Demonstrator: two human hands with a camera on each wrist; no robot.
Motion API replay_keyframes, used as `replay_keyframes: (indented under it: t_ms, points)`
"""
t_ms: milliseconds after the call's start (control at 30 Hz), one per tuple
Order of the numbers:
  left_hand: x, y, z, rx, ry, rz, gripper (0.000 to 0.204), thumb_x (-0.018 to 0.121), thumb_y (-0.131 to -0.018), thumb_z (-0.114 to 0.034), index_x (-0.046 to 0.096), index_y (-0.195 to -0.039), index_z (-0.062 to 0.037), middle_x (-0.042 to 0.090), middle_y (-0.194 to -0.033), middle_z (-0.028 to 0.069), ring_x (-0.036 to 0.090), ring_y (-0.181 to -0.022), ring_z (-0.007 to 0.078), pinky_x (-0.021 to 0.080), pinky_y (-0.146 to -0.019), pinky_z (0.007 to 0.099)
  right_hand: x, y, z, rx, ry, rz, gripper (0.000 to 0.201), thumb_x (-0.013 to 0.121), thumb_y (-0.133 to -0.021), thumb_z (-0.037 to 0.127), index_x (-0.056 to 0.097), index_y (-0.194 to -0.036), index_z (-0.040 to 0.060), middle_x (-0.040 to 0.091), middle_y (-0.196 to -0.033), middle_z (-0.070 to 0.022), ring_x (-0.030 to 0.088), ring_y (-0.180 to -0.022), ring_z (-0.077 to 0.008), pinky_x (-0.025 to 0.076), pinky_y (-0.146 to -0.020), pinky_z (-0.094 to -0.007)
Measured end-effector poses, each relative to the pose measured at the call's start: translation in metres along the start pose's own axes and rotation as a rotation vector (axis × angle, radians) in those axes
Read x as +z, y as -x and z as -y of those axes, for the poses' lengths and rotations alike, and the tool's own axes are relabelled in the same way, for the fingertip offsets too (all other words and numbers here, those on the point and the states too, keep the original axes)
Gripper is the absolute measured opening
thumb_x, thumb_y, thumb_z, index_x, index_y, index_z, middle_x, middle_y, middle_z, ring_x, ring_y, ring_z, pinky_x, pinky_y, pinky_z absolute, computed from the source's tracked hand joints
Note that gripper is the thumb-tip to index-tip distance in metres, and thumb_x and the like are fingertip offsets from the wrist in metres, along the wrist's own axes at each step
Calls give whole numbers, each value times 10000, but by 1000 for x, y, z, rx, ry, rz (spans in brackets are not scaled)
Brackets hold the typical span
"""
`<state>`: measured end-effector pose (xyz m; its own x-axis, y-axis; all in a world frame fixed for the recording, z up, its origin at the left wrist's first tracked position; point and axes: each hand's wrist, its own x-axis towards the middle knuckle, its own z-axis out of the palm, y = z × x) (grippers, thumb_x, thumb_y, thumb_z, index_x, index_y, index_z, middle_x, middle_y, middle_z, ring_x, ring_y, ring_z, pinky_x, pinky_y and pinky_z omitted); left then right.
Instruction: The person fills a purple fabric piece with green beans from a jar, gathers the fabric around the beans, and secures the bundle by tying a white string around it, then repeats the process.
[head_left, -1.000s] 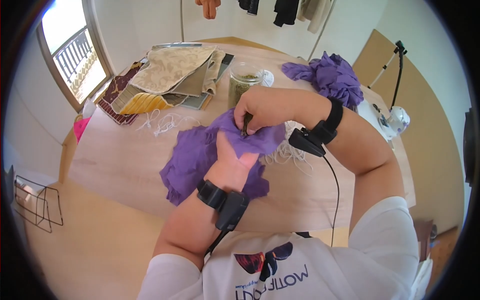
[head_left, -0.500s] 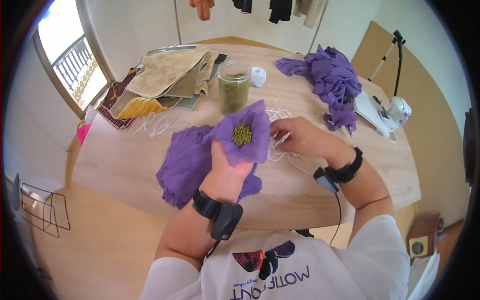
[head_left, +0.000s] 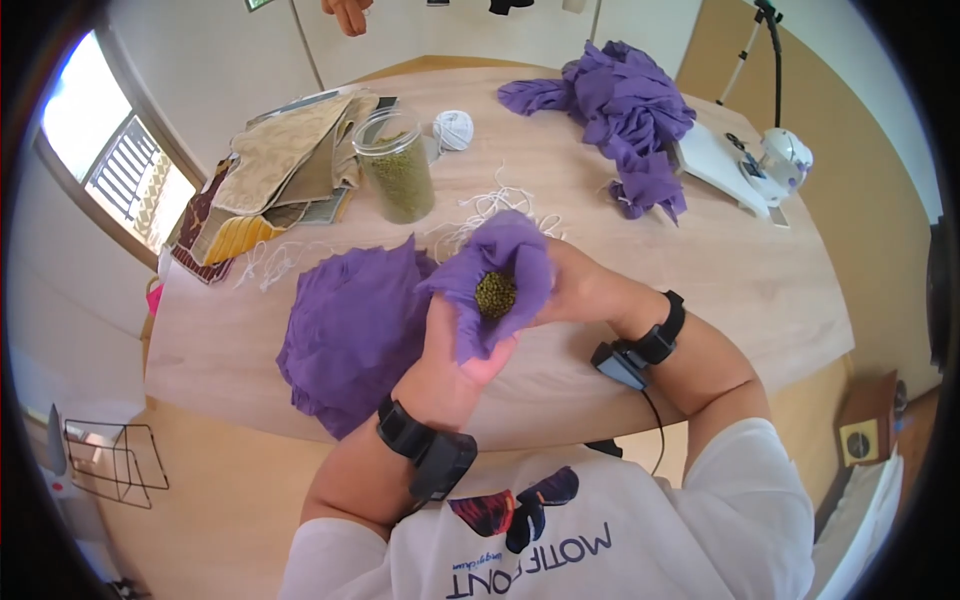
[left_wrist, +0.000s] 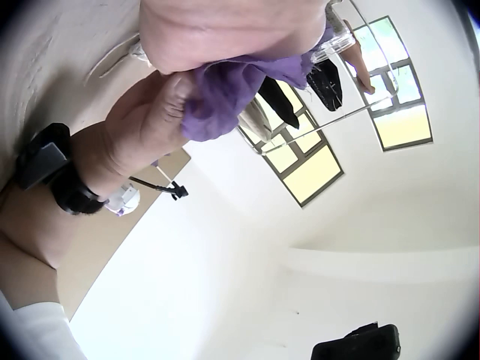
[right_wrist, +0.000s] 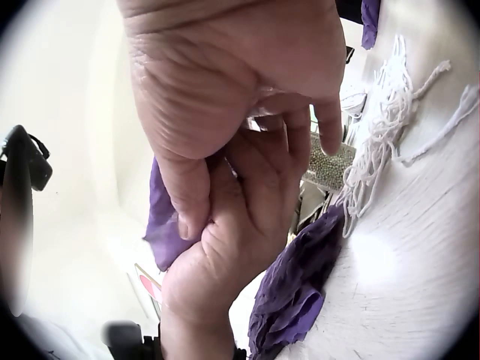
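Note:
A purple cloth square (head_left: 508, 243) is cupped around a small heap of green beans (head_left: 496, 295), its edges standing up about them. My left hand (head_left: 455, 345) holds the bundle from below, with its fingers hidden by the cloth in the head view. From the right side my right hand (head_left: 582, 287) grips the cloth, thumb toward me. In the right wrist view the right hand (right_wrist: 240, 90) wraps over the left hand (right_wrist: 240, 202), with a corner of cloth (right_wrist: 161, 225) showing beside the thumb.
Left of the bundle lies a stack of purple cloths (head_left: 345, 325). Behind are a clear jar of green beans (head_left: 402, 185), a ball of white string (head_left: 454, 130) and loose white strings (head_left: 500, 203). Fabric pieces (head_left: 285, 160) lie back left, a crumpled purple cloth (head_left: 630, 110) back right.
My right hand drew back from above the cloth, uncovering the beans, then came to the cloth's right side and took hold. The cloth's edges now rise more closely around the beans.

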<state>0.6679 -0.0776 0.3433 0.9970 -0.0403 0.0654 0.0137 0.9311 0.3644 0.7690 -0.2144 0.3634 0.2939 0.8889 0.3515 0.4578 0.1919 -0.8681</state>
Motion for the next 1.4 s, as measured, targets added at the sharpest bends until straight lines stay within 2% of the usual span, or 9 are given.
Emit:
replay_keyframes:
  t_ms: [133,333,733,800,900,1000,1133,1233,1400]
  points:
    - [-8,-1,9,6,183,-341,205,474,-986,-163,590,-1103,-41,642,-1128,117,655,-1018,245,561,-890,369,1,2,-10,-27,-55,-59,566,829,-733,64,600,-1249,31,581,-1279,-94,558,-1158,-189,442,-1007,-332]
    - [-27,-17,8,-86,142,-4,249,467,-998,-232,587,-1139,-65,639,-1170,94,623,-1104,246,529,-942,406,-7,3,-11,-82,-66,-111,295,759,-778,0,715,-1069,14,583,-1302,-124,585,-1142,-222,471,-981,-337]
    - [-3,-30,9,-101,-254,-428,380,371,-1029,-344,545,-1244,-82,587,-1269,117,570,-1182,283,450,-1028,480,-6,2,-13,53,-215,-273,245,761,-784,-34,705,-1022,-24,668,-1160,-99,628,-982,-116,522,-827,-257]
    - [1,-28,9,-80,-224,-418,403,356,-1030,-344,530,-1275,-76,576,-1295,123,560,-1199,290,444,-1035,486,-5,1,-10,64,-195,-316,221,747,-808,-18,707,-1025,-22,698,-1068,-81,639,-934,-96,530,-822,-244]
    - [-3,-25,4,-74,-178,-265,439,333,-1031,-347,507,-1314,-61,555,-1339,134,545,-1227,305,431,-1048,497,-5,2,8,335,-568,-429,184,734,-835,-9,710,-1017,-28,718,-970,-75,646,-879,-89,537,-802,-246]
    - [-1,-24,-8,-69,-123,-187,495,313,-1029,-385,483,-1344,-44,531,-1375,146,523,-1259,320,412,-1067,513,-9,-1,1,248,-296,-502,192,727,-857,12,704,-1042,-31,719,-948,-70,648,-842,-95,542,-780,-248]
    - [8,-19,-15,-59,-160,10,493,396,-1015,-355,449,-1376,-25,513,-1398,138,503,-1284,328,382,-1097,534,-14,-2,2,242,-427,-570,241,734,-855,27,692,-1085,-31,717,-977,-61,641,-860,-93,539,-790,-245]
    - [-20,-21,-7,92,-630,223,456,555,-953,-203,473,-1366,-28,559,-1332,120,522,-1264,293,407,-1081,503,-17,0,11,194,-520,-578,262,737,-853,29,685,-1103,-32,715,-989,-54,635,-872,-87,533,-800,-244]
    - [-4,-20,-13,38,-1053,97,555,734,-827,-35,495,-1327,-16,600,-1222,82,569,-1153,175,487,-971,361,-3,3,15,203,-368,-411,241,744,-839,30,704,-1075,-1,710,-1012,-50,636,-904,-105,526,-799,-257]
